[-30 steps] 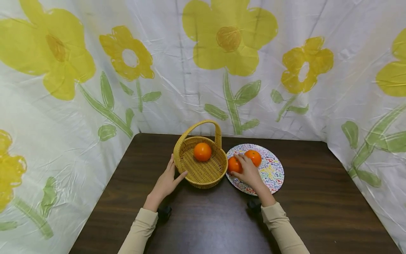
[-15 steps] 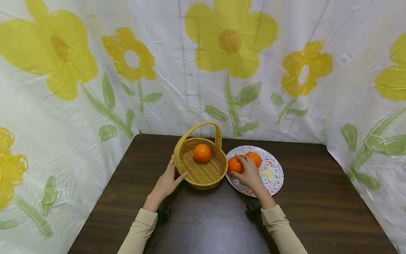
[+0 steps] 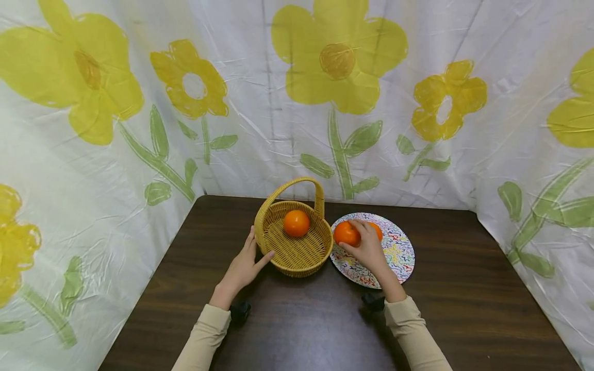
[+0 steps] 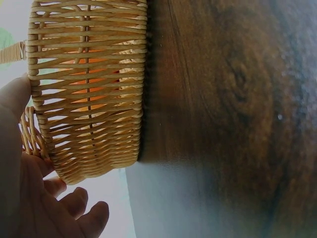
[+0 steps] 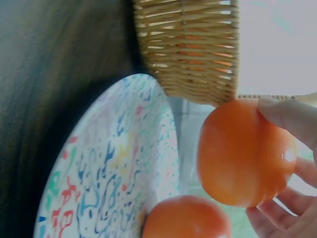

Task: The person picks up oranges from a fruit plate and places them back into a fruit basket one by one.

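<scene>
the right hand [image 3: 369, 253] has just raised the held fruit [image 3: 345, 234] a little: half a second ago it sat lower, at the left of the plate [image 3: 395, 255]; now the right wrist view shows a gap between fruit and plate. its thumb and fingers are clamped on the fruit, so the grip seems sound and the lift looks begun. the left hand [image 3: 242, 269] has kept its place, fingers apart, resting against the left and near sides of the basket [image 3: 297, 269], which likely steadies it on the tabletop [image 3: 287, 330]. one basket fruit [image 3: 296, 223] lies toward the far side inside. the plate fruit [image 5: 188, 220] remains; whether it touches the held one, i cannot tell.
</scene>
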`<move>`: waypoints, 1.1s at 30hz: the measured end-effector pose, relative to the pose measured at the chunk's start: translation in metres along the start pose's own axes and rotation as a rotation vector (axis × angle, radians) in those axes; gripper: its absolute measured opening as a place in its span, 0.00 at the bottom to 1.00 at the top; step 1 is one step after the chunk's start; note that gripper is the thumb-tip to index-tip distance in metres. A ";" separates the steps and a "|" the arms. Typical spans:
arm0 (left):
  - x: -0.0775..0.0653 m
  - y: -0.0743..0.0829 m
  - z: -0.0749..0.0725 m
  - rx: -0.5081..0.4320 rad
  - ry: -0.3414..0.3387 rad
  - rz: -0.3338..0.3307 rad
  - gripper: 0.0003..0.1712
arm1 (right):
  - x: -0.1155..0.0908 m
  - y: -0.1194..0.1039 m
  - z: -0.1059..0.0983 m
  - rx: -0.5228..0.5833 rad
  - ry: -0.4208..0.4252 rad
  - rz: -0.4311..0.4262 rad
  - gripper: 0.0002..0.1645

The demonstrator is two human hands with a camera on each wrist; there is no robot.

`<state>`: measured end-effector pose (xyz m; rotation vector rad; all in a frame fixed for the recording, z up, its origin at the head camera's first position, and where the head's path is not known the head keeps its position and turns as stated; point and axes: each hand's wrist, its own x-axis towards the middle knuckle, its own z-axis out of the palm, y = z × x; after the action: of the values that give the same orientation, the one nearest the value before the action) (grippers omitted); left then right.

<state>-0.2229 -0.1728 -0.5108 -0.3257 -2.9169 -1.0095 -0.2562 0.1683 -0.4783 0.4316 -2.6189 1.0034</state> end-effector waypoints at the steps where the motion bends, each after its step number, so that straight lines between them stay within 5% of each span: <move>1: 0.000 0.000 0.000 0.001 0.000 0.001 0.46 | 0.000 0.000 0.000 0.007 0.001 0.004 0.40; 33: -0.001 0.003 -0.001 0.010 -0.013 -0.006 0.46 | 0.017 -0.025 0.001 0.061 -0.019 -0.070 0.41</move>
<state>-0.2213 -0.1715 -0.5082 -0.3249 -2.9349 -0.9964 -0.2621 0.1471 -0.4572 0.5459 -2.5764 1.0637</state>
